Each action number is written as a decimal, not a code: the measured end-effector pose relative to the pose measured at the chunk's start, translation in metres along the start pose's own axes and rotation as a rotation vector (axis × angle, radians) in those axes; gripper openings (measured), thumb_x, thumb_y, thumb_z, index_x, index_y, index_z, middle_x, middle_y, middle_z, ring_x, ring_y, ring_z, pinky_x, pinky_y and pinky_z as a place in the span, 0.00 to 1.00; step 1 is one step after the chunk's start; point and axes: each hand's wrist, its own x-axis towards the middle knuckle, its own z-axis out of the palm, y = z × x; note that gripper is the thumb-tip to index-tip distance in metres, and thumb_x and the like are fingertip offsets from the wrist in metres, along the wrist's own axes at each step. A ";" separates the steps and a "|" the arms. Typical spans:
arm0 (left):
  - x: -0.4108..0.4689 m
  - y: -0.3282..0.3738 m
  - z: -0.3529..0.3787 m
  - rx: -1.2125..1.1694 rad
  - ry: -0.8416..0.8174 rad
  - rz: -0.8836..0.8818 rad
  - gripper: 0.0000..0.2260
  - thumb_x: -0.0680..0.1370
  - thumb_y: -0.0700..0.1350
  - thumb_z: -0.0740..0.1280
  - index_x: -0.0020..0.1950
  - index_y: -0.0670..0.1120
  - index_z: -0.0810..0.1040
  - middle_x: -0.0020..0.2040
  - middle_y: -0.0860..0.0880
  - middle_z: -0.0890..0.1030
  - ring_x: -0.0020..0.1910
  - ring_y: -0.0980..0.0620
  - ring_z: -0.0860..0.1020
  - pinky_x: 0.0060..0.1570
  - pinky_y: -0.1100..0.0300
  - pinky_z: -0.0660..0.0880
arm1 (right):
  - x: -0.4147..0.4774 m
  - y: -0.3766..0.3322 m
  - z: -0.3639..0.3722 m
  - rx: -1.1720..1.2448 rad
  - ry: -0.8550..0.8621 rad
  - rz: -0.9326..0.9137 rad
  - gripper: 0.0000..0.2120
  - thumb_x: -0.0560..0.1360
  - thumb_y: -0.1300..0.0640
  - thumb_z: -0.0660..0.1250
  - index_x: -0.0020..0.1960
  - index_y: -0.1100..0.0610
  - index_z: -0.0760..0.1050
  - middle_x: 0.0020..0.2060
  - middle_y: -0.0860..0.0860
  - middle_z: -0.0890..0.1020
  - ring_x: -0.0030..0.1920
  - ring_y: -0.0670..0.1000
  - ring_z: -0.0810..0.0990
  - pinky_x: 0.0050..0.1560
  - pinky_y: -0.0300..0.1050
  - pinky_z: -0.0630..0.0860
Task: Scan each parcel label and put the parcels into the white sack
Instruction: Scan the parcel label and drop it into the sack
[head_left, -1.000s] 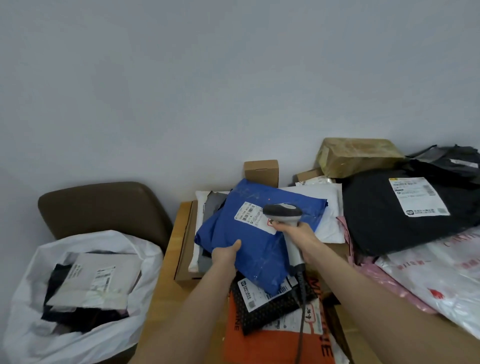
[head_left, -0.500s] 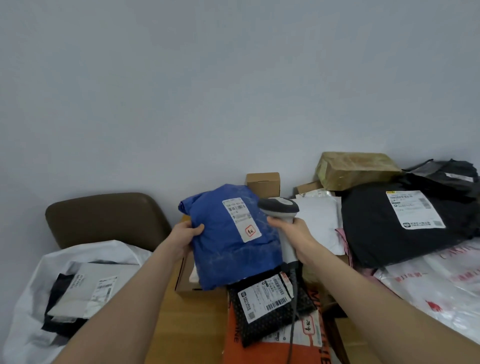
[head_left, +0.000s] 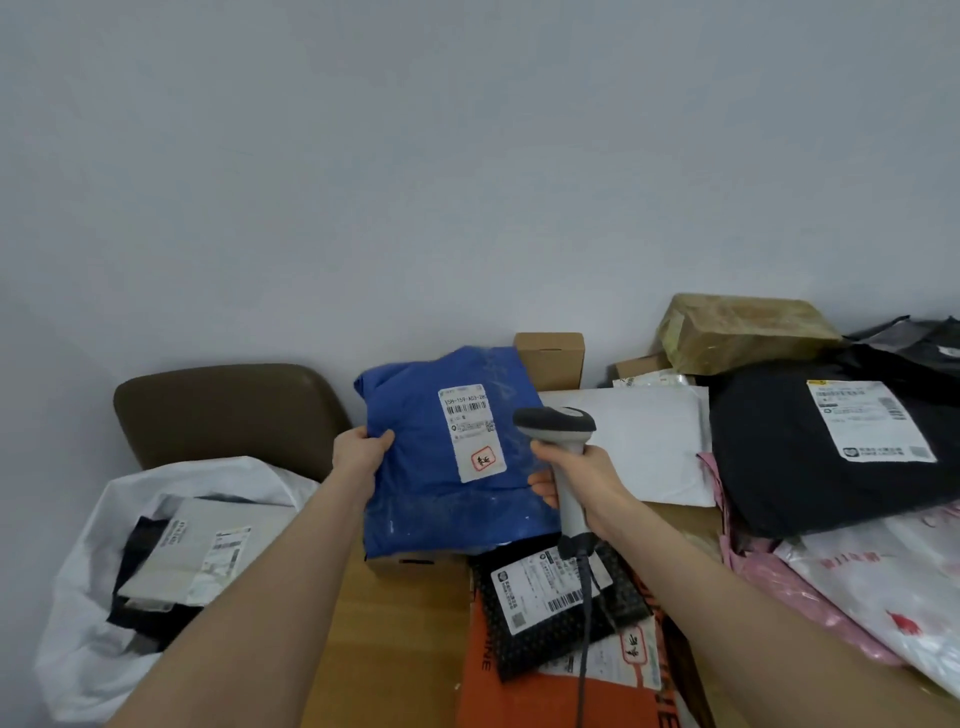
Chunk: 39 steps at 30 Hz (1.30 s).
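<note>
A left hand (head_left: 361, 453) grips the crinkled blue plastic parcel (head_left: 447, 457) by its edge; right hand (head_left: 582, 480) fingers wrap a grey handheld scanner (head_left: 563, 441) beside its white label (head_left: 470, 431).

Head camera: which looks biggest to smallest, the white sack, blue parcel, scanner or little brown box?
1. white sack
2. blue parcel
3. scanner and little brown box look alike; box is farther back.

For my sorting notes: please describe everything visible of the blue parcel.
The blue parcel is a soft, creased plastic mailer with pale scuffs. It is held upright, its face toward the camera. A white label with barcodes and a red stamp sits on its upper right. The left hand grips its left edge; the scanner, gripped by the right hand, is just beside the label.
</note>
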 end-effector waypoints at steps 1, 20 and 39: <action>-0.003 0.007 -0.006 0.000 -0.011 0.034 0.13 0.79 0.37 0.65 0.63 0.36 0.74 0.56 0.40 0.77 0.50 0.44 0.74 0.53 0.52 0.72 | -0.003 -0.003 0.001 -0.001 0.016 -0.018 0.09 0.74 0.56 0.72 0.46 0.63 0.77 0.30 0.57 0.82 0.27 0.49 0.79 0.30 0.40 0.75; -0.021 -0.026 0.003 0.252 -0.081 0.160 0.10 0.77 0.41 0.68 0.57 0.38 0.79 0.54 0.40 0.81 0.53 0.40 0.78 0.58 0.44 0.75 | -0.098 0.038 -0.003 -0.024 0.143 -0.114 0.07 0.74 0.59 0.71 0.42 0.62 0.78 0.27 0.57 0.82 0.26 0.51 0.79 0.31 0.43 0.75; -0.008 -0.039 -0.005 0.179 -0.106 0.126 0.07 0.78 0.40 0.68 0.54 0.41 0.79 0.52 0.43 0.80 0.55 0.41 0.77 0.58 0.46 0.75 | -0.109 0.043 0.019 0.042 0.141 -0.021 0.06 0.73 0.61 0.69 0.40 0.64 0.77 0.25 0.55 0.78 0.23 0.50 0.73 0.27 0.41 0.72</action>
